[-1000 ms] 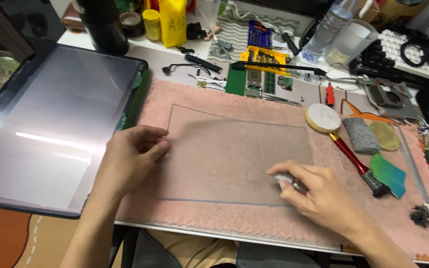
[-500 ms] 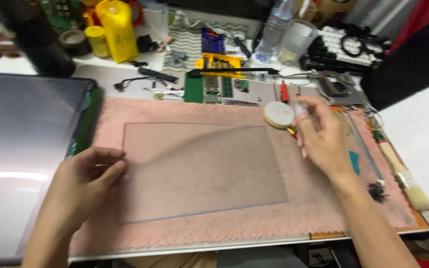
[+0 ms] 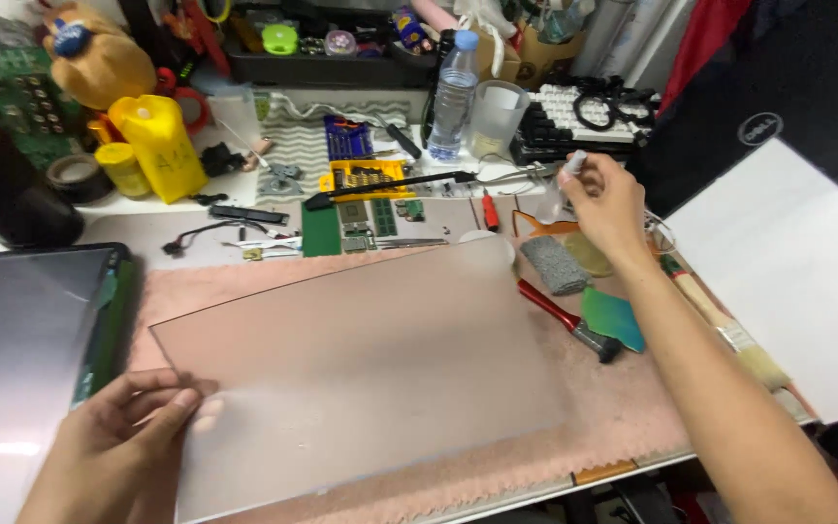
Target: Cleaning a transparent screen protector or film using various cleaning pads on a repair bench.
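A large frosted translucent sheet (image 3: 361, 359) lies tilted over the pink mat (image 3: 632, 417). My left hand (image 3: 118, 456) grips its near left corner, thumb on top and fingers showing through from beneath. My right hand (image 3: 608, 204) is raised at the far right of the mat, apart from the sheet, and pinches a small white piece (image 3: 574, 163) between its fingertips. What that piece is I cannot make out.
A dark screen panel (image 3: 21, 359) lies left of the mat. A red-handled tool (image 3: 564, 315), grey block (image 3: 555, 264) and teal cloth (image 3: 613, 318) sit right of the sheet. A water bottle (image 3: 453, 92), plastic cup (image 3: 497, 116), yellow bottle (image 3: 162, 146) and small tools crowd the back. A white board (image 3: 788, 281) lies at right.
My right hand left the sheet's near right corner and rose to the far right with the small piece. My left hand took hold of the sheet's corner and lifted it. The view shifted right.
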